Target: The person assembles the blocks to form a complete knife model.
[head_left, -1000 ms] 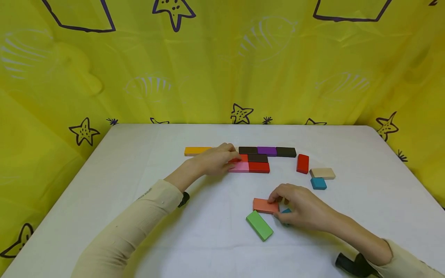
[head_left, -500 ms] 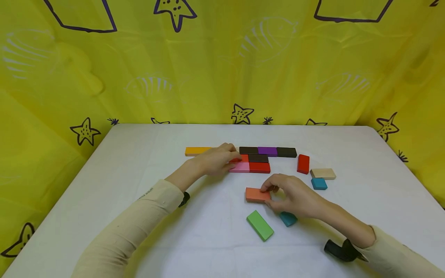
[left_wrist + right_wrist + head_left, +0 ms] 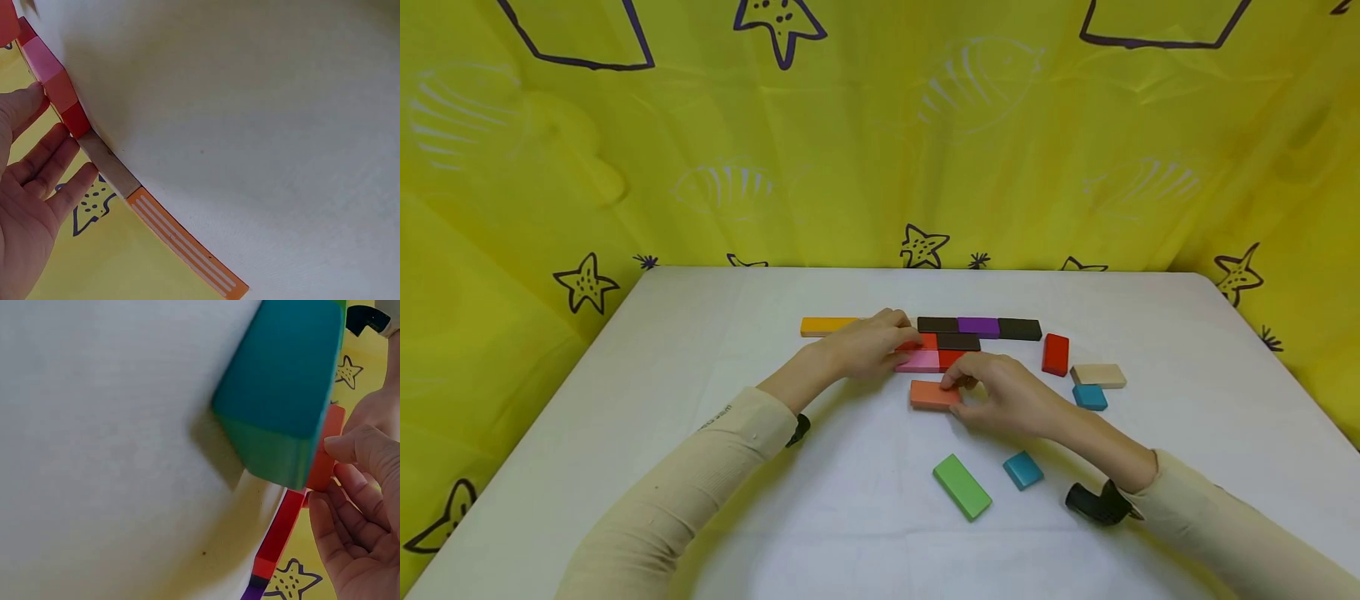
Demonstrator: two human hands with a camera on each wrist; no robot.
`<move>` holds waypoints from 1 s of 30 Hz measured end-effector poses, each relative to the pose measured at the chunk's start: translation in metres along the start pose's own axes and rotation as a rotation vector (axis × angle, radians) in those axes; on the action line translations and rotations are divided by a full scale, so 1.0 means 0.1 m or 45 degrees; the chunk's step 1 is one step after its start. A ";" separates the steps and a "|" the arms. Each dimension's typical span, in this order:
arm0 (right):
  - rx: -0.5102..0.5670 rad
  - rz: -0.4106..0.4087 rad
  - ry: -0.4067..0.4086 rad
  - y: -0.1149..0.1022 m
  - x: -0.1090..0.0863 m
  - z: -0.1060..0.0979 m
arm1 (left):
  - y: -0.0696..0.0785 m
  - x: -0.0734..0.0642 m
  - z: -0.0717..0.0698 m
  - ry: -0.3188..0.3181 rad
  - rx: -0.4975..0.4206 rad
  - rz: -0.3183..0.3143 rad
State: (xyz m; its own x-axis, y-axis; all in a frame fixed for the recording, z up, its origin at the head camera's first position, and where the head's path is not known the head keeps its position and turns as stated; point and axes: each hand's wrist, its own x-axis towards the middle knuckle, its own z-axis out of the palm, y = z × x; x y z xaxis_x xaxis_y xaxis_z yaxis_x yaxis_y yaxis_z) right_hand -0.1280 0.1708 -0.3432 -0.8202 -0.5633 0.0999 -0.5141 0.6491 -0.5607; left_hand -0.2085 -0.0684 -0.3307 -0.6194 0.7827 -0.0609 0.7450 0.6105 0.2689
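Between thumb and fingers, my right hand pinches a coral-orange wooden block, just in front of the rows of blocks. The right wrist view shows the thumb on the face of this coral-orange block. My left hand rests at the left part of the rows, its fingertips touching a red-orange block and a pink block. In the left wrist view its fingers lie along the edge of the pink block and its neighbours. Behind the right fingers, a red block is partly hidden.
The back row has a yellow-orange block, dark blocks and a purple block. Loose on the white table lie a green block, a teal block, and to the right a red block, a beige block and a blue block.
My right hand has carried the coral-orange block away from beside the green block, forward and left toward the rows, uncovering the teal block. The left hand has stayed in place.
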 end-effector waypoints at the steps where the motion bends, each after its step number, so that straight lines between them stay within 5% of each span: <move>1: 0.004 0.004 -0.004 0.00 0.02 0.00 | 0.00 0.00 0.00 0.000 -0.002 0.000; 11: 0.003 -0.063 -0.020 -0.01 0.19 0.03 | -0.01 0.00 0.01 0.005 0.003 0.017; 30: -0.096 -0.001 -0.021 -0.05 0.29 0.05 | -0.02 0.02 0.02 -0.012 -0.008 0.004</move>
State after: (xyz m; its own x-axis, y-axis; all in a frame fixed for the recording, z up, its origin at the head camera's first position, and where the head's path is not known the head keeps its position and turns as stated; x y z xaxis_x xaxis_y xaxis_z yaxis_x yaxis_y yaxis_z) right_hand -0.1481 0.1491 -0.3416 -0.8160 -0.5716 0.0867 -0.5326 0.6849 -0.4972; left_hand -0.2103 -0.0680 -0.3332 -0.6144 0.7859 -0.0693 0.7455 0.6070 0.2754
